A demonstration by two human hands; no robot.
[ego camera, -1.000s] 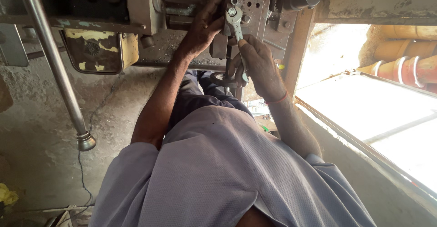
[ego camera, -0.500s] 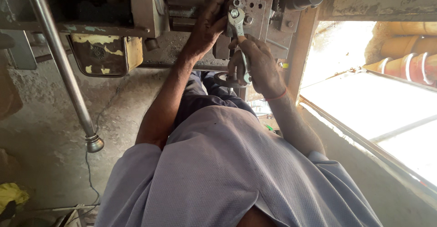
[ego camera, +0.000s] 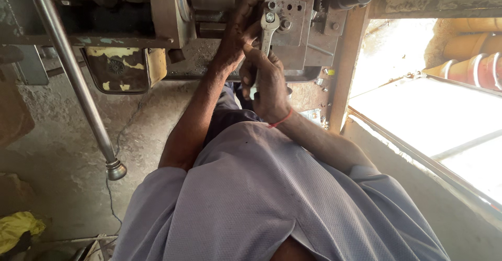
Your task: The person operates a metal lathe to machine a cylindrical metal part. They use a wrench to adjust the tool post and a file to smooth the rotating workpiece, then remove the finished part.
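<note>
A small yellow label (ego camera: pixel 330 72) sits on the grey machine's lower edge; no other packages, signs or screens show

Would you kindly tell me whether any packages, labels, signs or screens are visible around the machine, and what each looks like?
Worn plate: on the machine's front, left of the left hand; roughly rectangular, yellow paint flaking over dark metal, a round mark in the middle.
No packages, signs or screens can be made out.
</note>
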